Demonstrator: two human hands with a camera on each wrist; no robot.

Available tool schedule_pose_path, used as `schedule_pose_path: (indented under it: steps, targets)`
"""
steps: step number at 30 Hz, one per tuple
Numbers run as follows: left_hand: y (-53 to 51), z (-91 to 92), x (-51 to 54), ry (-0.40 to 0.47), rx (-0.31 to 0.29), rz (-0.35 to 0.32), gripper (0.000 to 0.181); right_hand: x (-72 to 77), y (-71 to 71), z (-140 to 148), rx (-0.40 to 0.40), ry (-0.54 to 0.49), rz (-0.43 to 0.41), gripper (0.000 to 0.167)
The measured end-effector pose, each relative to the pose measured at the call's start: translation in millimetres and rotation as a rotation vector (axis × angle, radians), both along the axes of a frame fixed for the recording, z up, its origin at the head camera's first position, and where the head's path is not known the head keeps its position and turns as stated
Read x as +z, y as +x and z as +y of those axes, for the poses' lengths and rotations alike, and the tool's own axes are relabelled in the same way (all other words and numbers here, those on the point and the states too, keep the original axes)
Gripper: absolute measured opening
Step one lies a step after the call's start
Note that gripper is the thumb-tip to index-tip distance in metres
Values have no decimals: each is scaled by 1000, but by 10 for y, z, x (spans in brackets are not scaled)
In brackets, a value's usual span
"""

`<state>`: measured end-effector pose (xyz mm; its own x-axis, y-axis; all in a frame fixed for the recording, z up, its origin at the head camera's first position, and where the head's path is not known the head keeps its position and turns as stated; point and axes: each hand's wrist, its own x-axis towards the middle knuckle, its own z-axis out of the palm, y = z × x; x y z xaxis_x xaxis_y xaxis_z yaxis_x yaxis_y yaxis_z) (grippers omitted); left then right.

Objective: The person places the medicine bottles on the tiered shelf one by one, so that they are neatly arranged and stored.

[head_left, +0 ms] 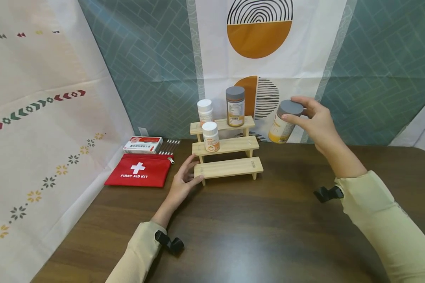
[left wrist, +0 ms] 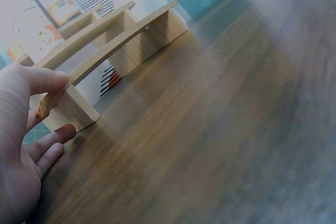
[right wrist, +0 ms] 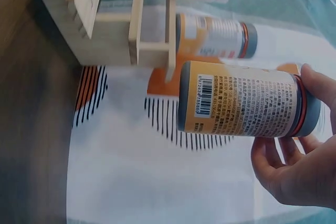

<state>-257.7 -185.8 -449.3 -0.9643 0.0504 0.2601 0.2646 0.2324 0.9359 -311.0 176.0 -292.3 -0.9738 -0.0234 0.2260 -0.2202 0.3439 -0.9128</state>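
Observation:
My right hand (head_left: 316, 122) holds a grey-capped supplement bottle (head_left: 282, 127) by its cap, off the table and tilted, to the right of a three-step wooden riser (head_left: 230, 168). Its barcode label faces the right wrist camera. With thumb above and fingers below, my left hand (head_left: 184, 179) pinches the left end of the riser's lowest step. On the top step stand a small white-capped bottle (head_left: 205, 112) and another grey-capped bottle (head_left: 235, 108). A second white-capped bottle (head_left: 211, 137) is on the middle step, at its left.
Left of the riser lies a red first aid pouch (head_left: 138, 173). Behind it are a white and red medicine box (head_left: 143, 144) and several cotton swabs (head_left: 169, 147). A patterned cloth (head_left: 156, 74) hangs behind the brown table (head_left: 241, 228).

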Motion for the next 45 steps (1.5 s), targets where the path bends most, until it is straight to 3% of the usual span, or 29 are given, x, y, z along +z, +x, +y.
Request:
schedule_pose_path:
  steps: [17, 26, 34, 45]
  targets:
    - [18, -35, -30, 2, 22, -2, 75, 8, -163, -727, 161, -49, 19, 62]
    - [11, 0, -14, 16, 2, -14, 75, -110, -236, -927, 215, -48, 26, 62]
    - [13, 23, -10, 23, 1, -24, 76, -228, -283, -983, 193, -42, -1, 63]
    - [7, 15, -2, 4, 5, -8, 75, -280, -314, -1050, 152, -49, 24, 62]
